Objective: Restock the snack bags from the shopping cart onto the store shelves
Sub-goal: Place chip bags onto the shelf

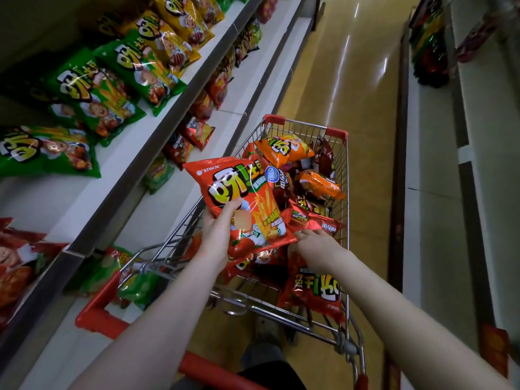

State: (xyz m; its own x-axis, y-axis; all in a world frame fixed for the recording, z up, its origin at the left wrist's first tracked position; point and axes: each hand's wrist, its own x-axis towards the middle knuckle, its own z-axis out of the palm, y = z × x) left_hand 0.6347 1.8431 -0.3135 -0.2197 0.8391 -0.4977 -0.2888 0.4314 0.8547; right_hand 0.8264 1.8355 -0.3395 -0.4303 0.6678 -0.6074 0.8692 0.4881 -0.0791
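Observation:
My left hand (218, 235) grips a red snack bag (244, 204) by its lower left edge, thumb on the front, and holds it above the shopping cart (304, 128). My right hand (315, 246) reaches into the cart beside that bag's lower right corner, fingers spread over other red bags (312, 291); whether it holds one I cannot tell. The wire cart with red trim holds several red and orange snack bags (284, 149). The store shelves (135, 164) run along the left.
Green snack bags (95, 88) and yellow ones (174, 32) line the upper shelf, red bags (17, 266) lie at the near left, and small packs fill lower shelves. A second shelf unit (433, 220) stands on the right. The tan aisle floor (351, 88) stretches ahead.

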